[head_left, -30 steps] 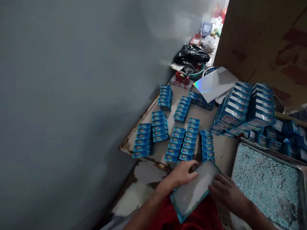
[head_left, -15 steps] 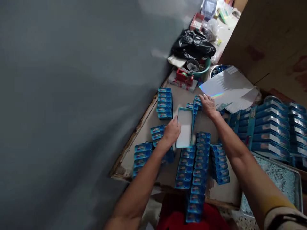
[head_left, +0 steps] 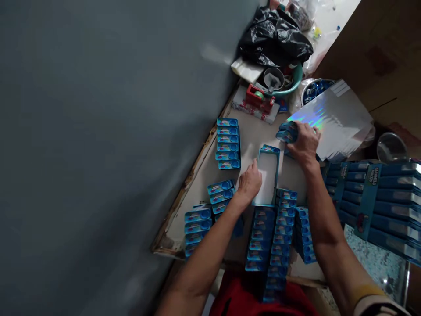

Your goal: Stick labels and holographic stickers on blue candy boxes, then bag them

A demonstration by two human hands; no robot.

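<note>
Empty tray box [head_left: 267,177] lies flat on the table [head_left: 250,136], left hand [head_left: 249,183] spread on its near-left edge; beyond the tray box, right hand [head_left: 304,141] grips small blue packs [head_left: 287,131], bare tabletop between.

Print on the blue display boxes [head_left: 371,193] at right is too blurred to read; small blue packs [head_left: 226,142] illegible too.
</note>
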